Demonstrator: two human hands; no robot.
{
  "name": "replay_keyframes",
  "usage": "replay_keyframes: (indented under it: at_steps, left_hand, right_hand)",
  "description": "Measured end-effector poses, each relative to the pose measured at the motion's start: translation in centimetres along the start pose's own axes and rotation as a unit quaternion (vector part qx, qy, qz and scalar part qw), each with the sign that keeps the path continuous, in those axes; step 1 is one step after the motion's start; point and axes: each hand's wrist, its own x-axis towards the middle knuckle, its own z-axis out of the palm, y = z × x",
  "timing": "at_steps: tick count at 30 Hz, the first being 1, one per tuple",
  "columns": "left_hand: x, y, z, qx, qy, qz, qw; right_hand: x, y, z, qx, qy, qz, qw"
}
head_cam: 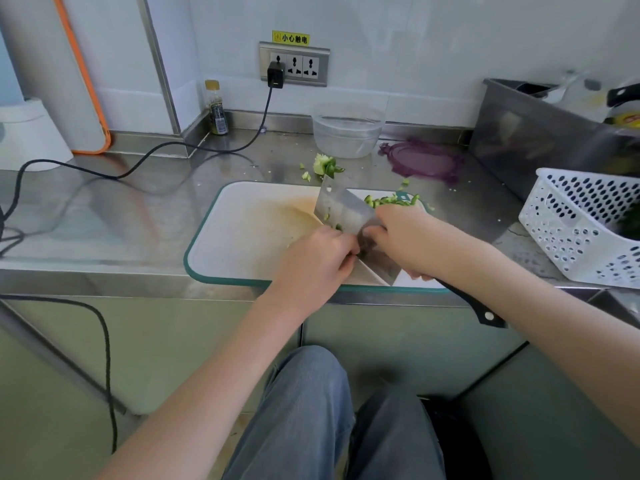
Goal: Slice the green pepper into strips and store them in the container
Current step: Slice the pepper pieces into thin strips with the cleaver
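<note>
We note the right hand [403,237] gripping the cleaver [346,211], the left hand [320,258] pinching green pepper [389,200] mid-frame on the cutting board [242,230]. We advise tucked fingertips; the container [348,133] stands beyond.

Both forearms are bare from the lower corners up to the wrists, with no sleeves, watch, bracelet or rings showing. The left hand [317,259] and right hand [408,237] wear no gloves; the few nails that show look short and plain, without polish. Below the hands, the legs are in faded blue-grey jeans [311,410], the cloth creased in long folds over the thighs and knees. Right of the jeans something black shows, too dark to tell.
</note>
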Motion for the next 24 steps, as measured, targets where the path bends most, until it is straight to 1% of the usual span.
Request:
replay_keyframes:
  at_steps: [3,6,9,12,15,17,20,24]
  left_hand:
    - [0.0,-0.3,0.4,0.008,0.021,0.004,1.000]
    - [0.1,-0.8,0.7,-0.020,0.033,-0.014,0.999]
    - [0.0,-0.9,0.6,-0.030,0.029,-0.019,0.999]
    - [0.1,-0.9,0.4,-0.059,0.024,-0.037,0.997]
    - [0.5,-0.9,0.3,-0.085,0.004,-0.050,0.995]
    - [0.9,-0.9,0.4,-0.101,-0.019,-0.066,0.993]
    - [1.9,-0.7,0.3,-0.101,-0.047,-0.079,0.991]
    - [3.5,-0.3,0.6,-0.075,-0.068,-0.087,0.991]
  right_hand:
    - [-1.0,0.4,0.0,0.005,0.005,0.002,1.000]
    - [-1.8,1.1,-0.3,0.010,-0.005,0.012,1.000]
    - [-1.4,1.8,-0.5,0.030,-0.013,0.024,0.999]
    - [0.0,2.9,-1.0,0.037,-0.005,0.045,0.998]
    - [1.1,4.2,-1.6,0.084,-0.007,0.055,0.995]
    - [1.6,5.0,-2.5,0.120,0.020,0.066,0.990]
    - [2.3,6.2,-4.3,0.143,0.091,0.077,0.983]
    - [2.7,8.3,-5.1,0.166,0.101,0.117,0.974]
